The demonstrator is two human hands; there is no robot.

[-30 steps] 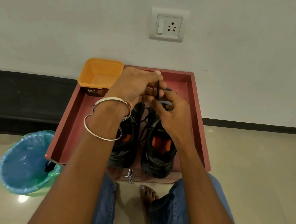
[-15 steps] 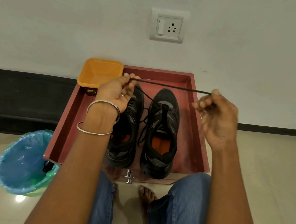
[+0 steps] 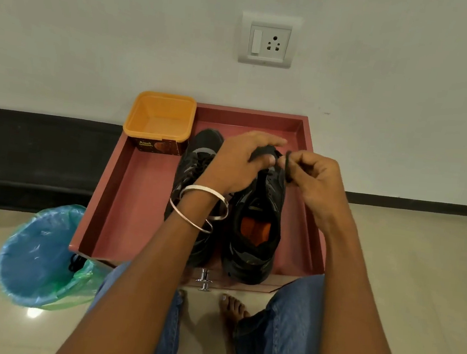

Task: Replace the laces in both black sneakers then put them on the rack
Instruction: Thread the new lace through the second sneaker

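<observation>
Over the red tray [image 3: 138, 190] on the floor, seen from the head camera, two black sneakers stand side by side with heels toward the person and toes toward the wall. The left hand [image 3: 239, 166] reaches across the left sneaker [image 3: 196, 161] and its fingers curl round the tongue area of the right sneaker [image 3: 255, 236] near the toe end, steadying it. The right hand [image 3: 316, 177] sits just beside it, thumb and fingers pinched on a black lace [image 3: 287, 168] which hangs a short way down at the shoe's right edge. Whether the lace tip is already in an eyelet cannot be told; the fingers hide it. The right sneaker's long axis runs straight away from the person, so the eyelet rows run the same way, and the lace end lies to the right of the tongue, nearer the right hand. Judging by this, threading falls to the right hand while the left holds. An orange tub [image 3: 160, 117] sits in the tray's far left corner; a blue-lined bin [image 3: 37, 254] stands left of the tray. No rack is visible.
</observation>
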